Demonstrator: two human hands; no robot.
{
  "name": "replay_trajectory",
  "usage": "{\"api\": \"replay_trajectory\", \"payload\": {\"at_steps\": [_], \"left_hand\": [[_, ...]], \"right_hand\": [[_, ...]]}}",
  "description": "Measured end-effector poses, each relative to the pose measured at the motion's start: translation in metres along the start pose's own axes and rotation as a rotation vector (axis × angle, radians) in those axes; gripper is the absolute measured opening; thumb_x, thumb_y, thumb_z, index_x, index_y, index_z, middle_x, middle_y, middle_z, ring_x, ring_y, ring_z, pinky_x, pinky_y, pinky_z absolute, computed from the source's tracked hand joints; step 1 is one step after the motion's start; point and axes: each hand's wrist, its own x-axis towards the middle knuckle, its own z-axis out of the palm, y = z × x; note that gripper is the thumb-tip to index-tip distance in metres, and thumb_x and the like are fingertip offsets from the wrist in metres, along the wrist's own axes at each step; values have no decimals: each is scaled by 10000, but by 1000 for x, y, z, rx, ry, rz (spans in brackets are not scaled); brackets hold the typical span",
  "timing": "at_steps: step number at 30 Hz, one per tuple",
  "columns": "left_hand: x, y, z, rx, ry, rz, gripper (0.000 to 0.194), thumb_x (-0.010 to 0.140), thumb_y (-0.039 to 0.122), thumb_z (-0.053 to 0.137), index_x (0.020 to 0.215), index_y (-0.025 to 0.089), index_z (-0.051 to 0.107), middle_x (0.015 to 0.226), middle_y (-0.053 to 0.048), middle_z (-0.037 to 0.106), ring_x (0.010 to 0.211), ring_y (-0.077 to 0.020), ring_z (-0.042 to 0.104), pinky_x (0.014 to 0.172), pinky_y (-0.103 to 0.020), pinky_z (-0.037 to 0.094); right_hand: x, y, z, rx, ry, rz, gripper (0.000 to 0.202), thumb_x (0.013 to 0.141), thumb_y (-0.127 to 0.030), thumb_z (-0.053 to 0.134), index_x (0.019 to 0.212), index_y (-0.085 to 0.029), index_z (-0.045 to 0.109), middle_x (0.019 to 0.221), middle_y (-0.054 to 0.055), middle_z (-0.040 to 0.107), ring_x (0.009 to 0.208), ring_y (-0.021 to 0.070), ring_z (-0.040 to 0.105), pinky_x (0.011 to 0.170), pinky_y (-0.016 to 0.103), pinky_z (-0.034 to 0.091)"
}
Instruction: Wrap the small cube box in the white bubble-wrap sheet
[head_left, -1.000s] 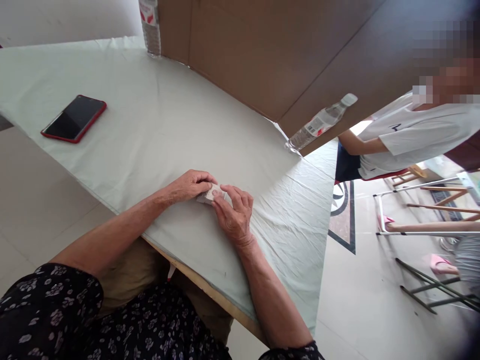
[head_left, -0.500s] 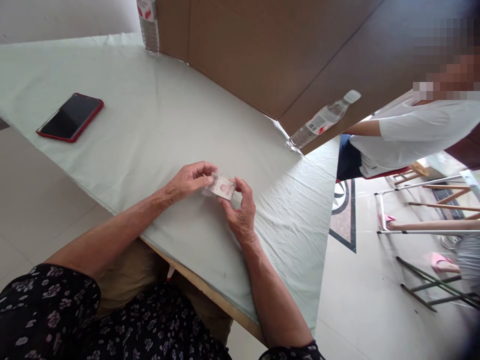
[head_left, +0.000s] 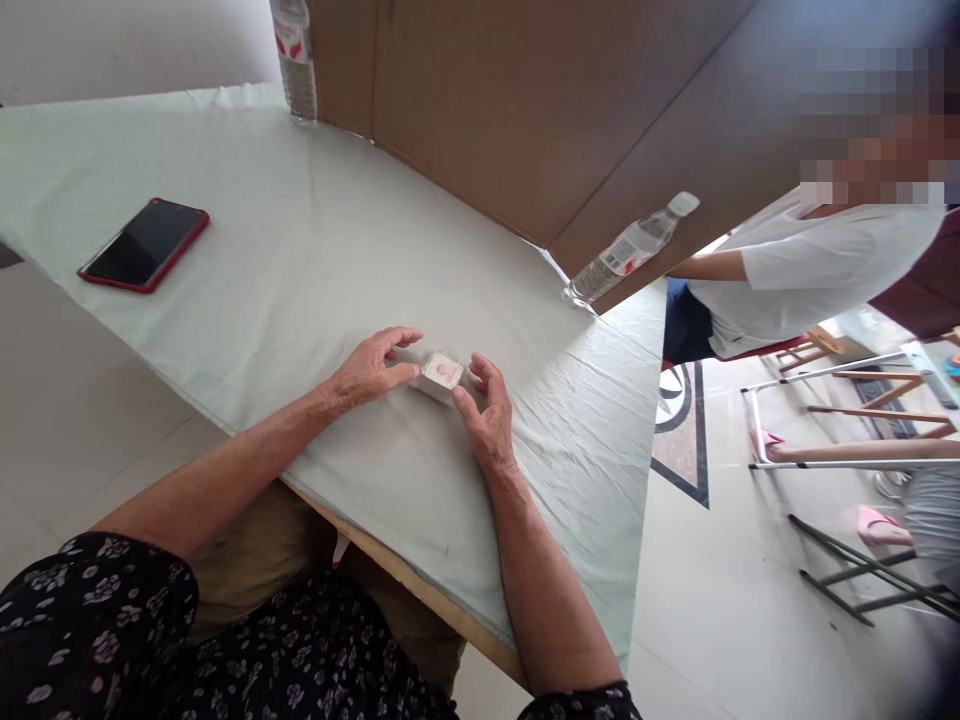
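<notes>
A small white packet with a reddish print (head_left: 442,371) lies on the pale green tablecloth (head_left: 337,250) between my two hands. My left hand (head_left: 369,368) is at its left side, thumb and fingers apart, with the thumb tip close to the packet's edge. On the right side, my right hand (head_left: 489,412) has its fingers spread and curved, its thumb tip near the packet's corner. Neither hand is closed around anything. Whether the thumbs touch the packet I cannot tell.
A phone in a red case (head_left: 145,244) lies at the left. A tall brown cardboard panel (head_left: 480,110) stands across the back, with water bottles (head_left: 298,65) (head_left: 631,250) against it. Beyond the table's right edge sits a person in white (head_left: 810,250), near folding stools (head_left: 862,570).
Both hands have let go of the packet and opened. It now rests on the cloth between them. The view has shifted slightly.
</notes>
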Motion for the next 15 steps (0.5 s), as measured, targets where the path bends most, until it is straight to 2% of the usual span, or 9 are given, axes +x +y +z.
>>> {"api": "replay_trajectory", "payload": {"at_steps": [4,7,12,15], "left_hand": [[3,-8,3,-4,-80,46,777,737,382,629,1465,154,480,1506,-168,519,1348,-338,517,1108,-484,438],[3,-13,7,-29,-140,76,842,730,393,641,1499,125,426,1446,-194,556,1240,-301,587,1073,-464,466],[1,-14,8,20,-52,202,749,737,365,635,1437,140,492,1195,-119,662,995,-212,629,959,-389,522],[1,-14,6,118,-21,198,624,737,348,605,1332,161,591,1113,-88,668,984,-219,629,967,-394,520]], "right_hand": [[2,5,3,-46,-42,-27,747,819,-560,727,1443,-235,475,1490,167,539,1351,320,540,1105,523,446],[1,7,5,-76,-66,-56,754,813,-482,745,1465,-237,454,1448,160,578,1324,314,562,1129,538,421],[-4,1,6,-85,-34,-141,630,882,-371,666,1464,-241,463,1375,138,639,1284,282,596,1109,502,451],[-3,-2,4,-152,-128,-153,592,878,-388,675,1430,-247,514,1370,129,657,1255,295,621,1097,510,459]]}}
